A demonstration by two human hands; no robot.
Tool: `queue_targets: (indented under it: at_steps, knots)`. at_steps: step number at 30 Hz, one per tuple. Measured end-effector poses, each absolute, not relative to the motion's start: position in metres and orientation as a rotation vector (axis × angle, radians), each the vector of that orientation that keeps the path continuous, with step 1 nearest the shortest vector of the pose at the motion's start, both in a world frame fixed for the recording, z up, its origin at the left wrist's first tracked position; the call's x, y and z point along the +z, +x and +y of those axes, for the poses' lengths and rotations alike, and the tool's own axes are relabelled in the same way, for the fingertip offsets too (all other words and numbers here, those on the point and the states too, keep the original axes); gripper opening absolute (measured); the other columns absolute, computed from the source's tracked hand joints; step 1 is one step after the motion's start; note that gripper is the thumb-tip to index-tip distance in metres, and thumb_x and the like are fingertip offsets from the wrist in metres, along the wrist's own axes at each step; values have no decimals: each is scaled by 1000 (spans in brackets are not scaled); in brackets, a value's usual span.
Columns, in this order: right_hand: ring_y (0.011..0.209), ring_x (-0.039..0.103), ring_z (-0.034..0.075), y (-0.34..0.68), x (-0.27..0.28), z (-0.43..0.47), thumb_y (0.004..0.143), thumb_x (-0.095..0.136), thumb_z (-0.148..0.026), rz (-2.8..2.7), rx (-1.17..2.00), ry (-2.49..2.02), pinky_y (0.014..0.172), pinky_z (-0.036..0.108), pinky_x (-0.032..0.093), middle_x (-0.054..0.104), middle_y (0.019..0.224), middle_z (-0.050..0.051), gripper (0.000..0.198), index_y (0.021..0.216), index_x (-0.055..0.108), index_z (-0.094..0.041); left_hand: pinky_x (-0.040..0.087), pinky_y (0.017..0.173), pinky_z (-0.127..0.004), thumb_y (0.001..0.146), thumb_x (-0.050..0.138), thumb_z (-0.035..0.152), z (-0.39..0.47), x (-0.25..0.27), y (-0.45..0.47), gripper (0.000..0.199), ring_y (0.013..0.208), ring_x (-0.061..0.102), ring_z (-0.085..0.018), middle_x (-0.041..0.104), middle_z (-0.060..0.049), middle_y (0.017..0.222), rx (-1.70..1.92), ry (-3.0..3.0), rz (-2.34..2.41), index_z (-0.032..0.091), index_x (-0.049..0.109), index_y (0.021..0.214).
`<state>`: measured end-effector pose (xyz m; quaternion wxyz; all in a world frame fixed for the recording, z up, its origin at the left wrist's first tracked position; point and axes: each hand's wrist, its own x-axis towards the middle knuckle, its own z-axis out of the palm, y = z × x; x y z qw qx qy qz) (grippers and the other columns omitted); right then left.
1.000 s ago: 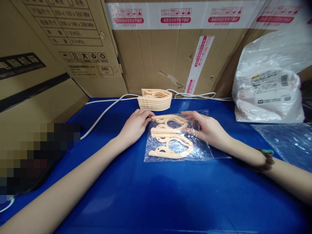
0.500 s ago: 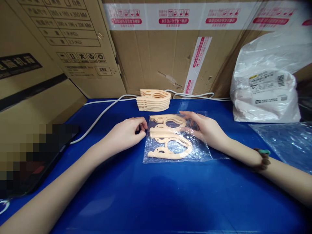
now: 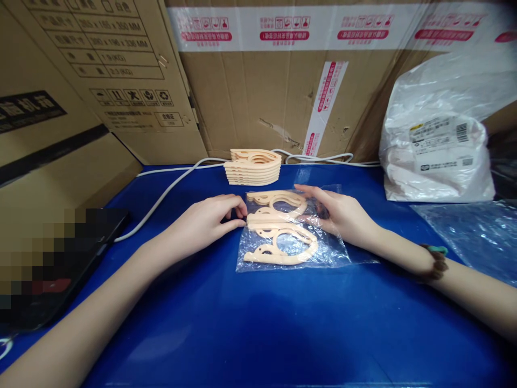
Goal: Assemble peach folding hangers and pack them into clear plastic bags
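In front of me lies a clear plastic bag [image 3: 258, 264] with several beige folding hangers [image 3: 297, 258] in it, their curved ends to the right. My left hand [image 3: 214, 218] rests at the bag's left edge. Its fingers are bent, and its thumb tip reaches the edge with a small gap below the forefinger. My right hand [image 3: 343, 215] is at the bag's right part, thumb and forefinger spread apart over the hangers' curved ends. Its other fingertips are partly hidden by glossy film. Behind the bag stands a neat stack of similar folded hangers [image 3: 254, 175].
Cardboard boxes [image 3: 258, 97] wall off the back and left of the blue table [image 3: 250, 334]. A white cable [image 3: 157, 210] runs behind the stack. At right are a white parcel bag [image 3: 436, 161] and clear film [image 3: 476, 231]. A black device [image 3: 97, 253] lies left.
My left thumb has straightened and moved right to the bag's edge. My right hand and the hangers keep nearly the same place. The view has shifted slightly.
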<state>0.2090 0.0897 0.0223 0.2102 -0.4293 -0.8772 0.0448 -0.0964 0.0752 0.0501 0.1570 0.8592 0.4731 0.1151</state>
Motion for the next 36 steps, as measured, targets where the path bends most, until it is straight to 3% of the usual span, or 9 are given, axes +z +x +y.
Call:
queue_targets:
  at_steps: [15, 21, 27, 33, 36]
  knots:
    - [70, 63, 20, 204, 23, 87, 92, 53, -53, -2415, 74, -1244, 58, 30, 47, 70, 92, 9, 58, 138, 52, -17, 39, 63, -27, 93, 54, 29, 71, 52, -92, 11, 71, 58, -17, 63, 1, 81, 272, 2541, 1477, 23, 62, 93]
    - [72, 64, 20, 203, 22, 88, 91, 55, -52, -2402, 96, -1244, 60, 32, 49, 71, 107, 10, 58, 138, 50, -18, 38, 60, -27, 93, 52, 29, 71, 51, -90, 11, 72, 59, -18, 65, 0, 85, 250, 2587, 1524, 23, 61, 92]
    - [74, 65, 21, 201, 21, 89, 92, 53, -54, -2399, 82, -1253, 61, 33, 50, 71, 108, 11, 58, 137, 51, -17, 38, 57, -28, 94, 45, 28, 67, 53, -87, 16, 71, 60, -17, 66, -1, 93, 300, 2629, 1629, 22, 59, 95]
    - [77, 67, 21, 205, 27, 92, 89, 61, -52, -2438, 53, -1281, 64, 35, 52, 72, 111, 8, 63, 142, 48, -20, 50, 78, -37, 97, 38, 27, 67, 47, -84, 23, 97, 61, -24, 63, -8, 110, 535, 2596, 1668, 18, 55, 109]
    - [73, 68, 21, 214, 37, 96, 89, 61, -47, -2500, 15, -1314, 59, 34, 50, 74, 109, 6, 63, 145, 46, -23, 47, 98, -45, 99, 39, 31, 67, 42, -81, 27, 113, 55, -27, 60, -10, 121, 623, 2600, 1531, 17, 54, 117]
